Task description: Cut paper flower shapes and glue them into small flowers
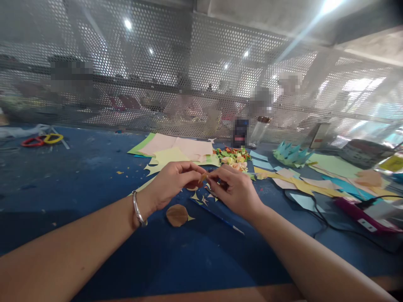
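Note:
Between the fingertips of both hands is a small piece of tan paper (203,178), partly hidden by the fingers. My left hand (174,180), with a silver bangle at the wrist, pinches it from the left. My right hand (236,191) pinches its other side, fingers curled in. Below them a brown paper disc (176,215) lies flat on the blue table, with a pointed yellow scrap (190,218) at its edge. A thin blue stick with a pale metal tip (220,218) rests on the table under the hands. Small paper offcuts (195,196) are scattered nearby.
Coloured paper sheets (176,144) and a heap of tiny paper pieces (234,157) lie beyond the hands. To the right are paper strips (296,182), a blue-green spiky paper piece (291,154) and a magenta power strip (367,216) with cables. Scissors (42,140) lie far left. A perforated metal screen (157,84) stands behind.

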`<state>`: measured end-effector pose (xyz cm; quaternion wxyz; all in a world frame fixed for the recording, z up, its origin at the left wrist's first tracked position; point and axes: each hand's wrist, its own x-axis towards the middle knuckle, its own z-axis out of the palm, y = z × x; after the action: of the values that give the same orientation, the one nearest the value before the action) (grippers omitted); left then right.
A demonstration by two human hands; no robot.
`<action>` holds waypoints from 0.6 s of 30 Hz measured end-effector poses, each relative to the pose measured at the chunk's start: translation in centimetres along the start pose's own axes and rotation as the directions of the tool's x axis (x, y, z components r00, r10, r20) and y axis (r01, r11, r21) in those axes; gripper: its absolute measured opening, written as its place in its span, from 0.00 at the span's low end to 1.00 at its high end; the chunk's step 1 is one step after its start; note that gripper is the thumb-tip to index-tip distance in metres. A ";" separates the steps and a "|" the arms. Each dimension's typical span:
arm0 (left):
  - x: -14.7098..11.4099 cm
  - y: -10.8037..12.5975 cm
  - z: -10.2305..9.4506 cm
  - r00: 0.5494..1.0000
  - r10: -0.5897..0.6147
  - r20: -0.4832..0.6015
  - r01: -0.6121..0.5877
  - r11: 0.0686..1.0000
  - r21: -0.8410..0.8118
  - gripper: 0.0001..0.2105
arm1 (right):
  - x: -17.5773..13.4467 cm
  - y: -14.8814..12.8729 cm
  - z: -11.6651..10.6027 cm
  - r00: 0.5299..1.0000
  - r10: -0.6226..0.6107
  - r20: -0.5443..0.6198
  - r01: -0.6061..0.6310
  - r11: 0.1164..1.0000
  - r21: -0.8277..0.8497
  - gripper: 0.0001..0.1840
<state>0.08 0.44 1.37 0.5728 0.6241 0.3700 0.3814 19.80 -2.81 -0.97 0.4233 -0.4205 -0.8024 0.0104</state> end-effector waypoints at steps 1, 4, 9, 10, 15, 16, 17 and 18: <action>0.0 0.0 0.0 1.000 -0.009 -0.007 0.009 1.000 0.003 0.07 | 0.0 0.0 0.0 1.000 -0.003 0.003 0.003 1.000 -0.004 0.07; 0.1 -0.1 -0.2 1.000 -0.008 -0.007 0.009 1.000 0.020 0.08 | -0.1 0.0 0.1 1.000 -0.018 0.008 0.018 1.000 -0.016 0.07; 0.1 -0.4 -0.3 0.996 0.081 0.040 -0.085 0.991 0.107 0.14 | -0.2 0.1 0.2 0.998 -0.057 0.026 0.058 0.997 -0.050 0.07; 0.1 -0.4 -0.3 0.995 0.086 0.043 -0.090 0.989 0.119 0.15 | -0.2 0.0 0.2 0.998 -0.064 0.027 0.065 0.996 -0.058 0.07; 0.1 -0.4 -0.2 0.996 0.084 0.041 -0.088 0.992 0.089 0.13 | -0.2 -0.2 0.1 0.996 -0.078 0.036 0.081 0.994 -0.072 0.07; 0.1 -0.3 -0.2 0.997 0.073 0.038 -0.076 0.994 0.073 0.13 | -0.2 -0.2 0.1 0.996 -0.077 0.042 0.080 0.994 -0.072 0.08; 0.0 -0.2 -0.2 0.998 0.056 0.035 -0.058 0.997 0.058 0.12 | -0.2 -0.3 0.0 0.996 -0.076 0.049 0.079 0.994 -0.071 0.08; 0.0 -0.1 -0.2 0.999 0.033 0.034 -0.035 0.998 0.045 0.12 | -0.2 -0.3 0.0 0.996 -0.076 0.054 0.080 0.994 -0.070 0.08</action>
<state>-0.15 0.54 1.28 0.5577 0.6495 0.3585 0.3722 19.66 -3.10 -1.02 0.3874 -0.4034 -0.8286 -0.0244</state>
